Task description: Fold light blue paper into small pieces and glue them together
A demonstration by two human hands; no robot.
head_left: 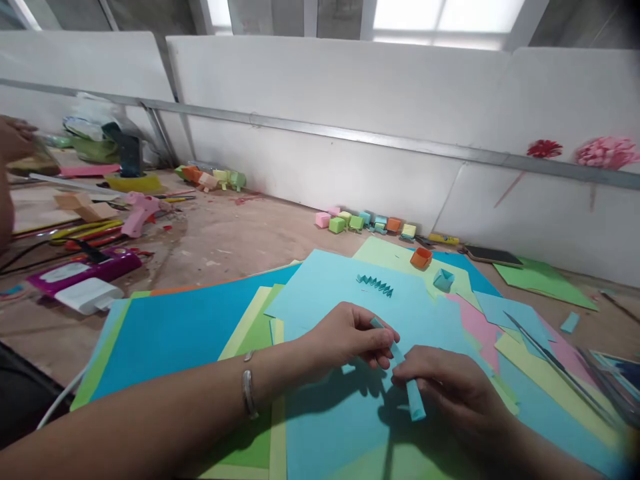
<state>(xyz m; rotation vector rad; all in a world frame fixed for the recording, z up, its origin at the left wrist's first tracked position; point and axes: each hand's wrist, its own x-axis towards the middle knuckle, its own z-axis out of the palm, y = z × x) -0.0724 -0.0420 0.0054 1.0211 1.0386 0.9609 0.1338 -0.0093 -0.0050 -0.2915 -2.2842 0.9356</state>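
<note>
A narrow light-blue folded paper strip (414, 399) slants between my hands, above the light-blue sheets (320, 287). Near its upper end, my left hand (357, 333) pinches it between thumb and fingers. My right hand (445, 380) is closed around the strip lower down, and its bottom end sticks out below the fingers. Beyond my hands lies a teal zigzag-folded paper strip (375, 285). Farther back sit an orange paper box (421, 259) and a small blue paper box (443, 279), both with open tops.
Scissors (555, 360) lie on paper scraps at right. Several small coloured paper boxes (356, 222) line the wall. Paper flowers (607, 152) stand at the back right. At left are a pink glue gun (140, 212), a purple power strip (90, 268) and another person's hand (17, 137).
</note>
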